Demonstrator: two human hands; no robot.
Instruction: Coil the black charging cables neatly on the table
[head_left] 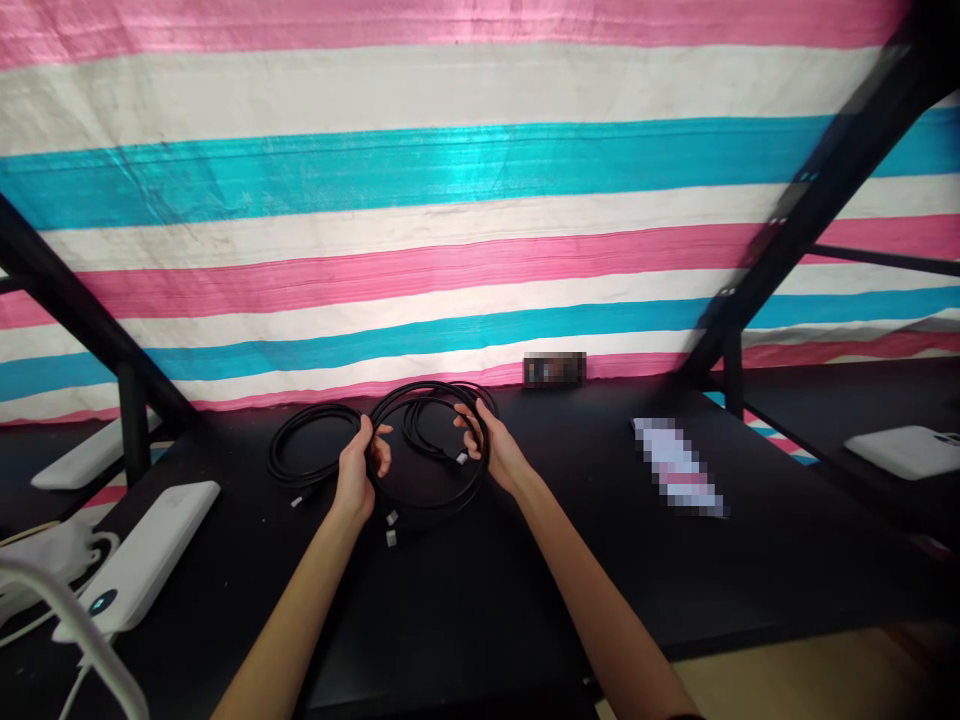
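Observation:
Between my two hands a coiled black cable (431, 507) is held up in a loop over the dark table. My left hand (358, 468) grips the loop's left side, fingers curled round it. On the opposite side my right hand (491, 445) is closed on the same coil. White-metal plug ends (391, 537) hang below the loop near my left hand. A second coiled cable (304, 480) lies on the table to the left, its plug beside it. Partly seen through the held loop, another coiled cable (420, 440) rests farther back.
A white power bank (161, 550) with a small lit display lies at the left, near white cords (67, 610). A blurred flat item (679, 465) is on the right, and a blurred small box (554, 369) stands at the back. Black metal braces (780, 230) flank the table before a striped sheet.

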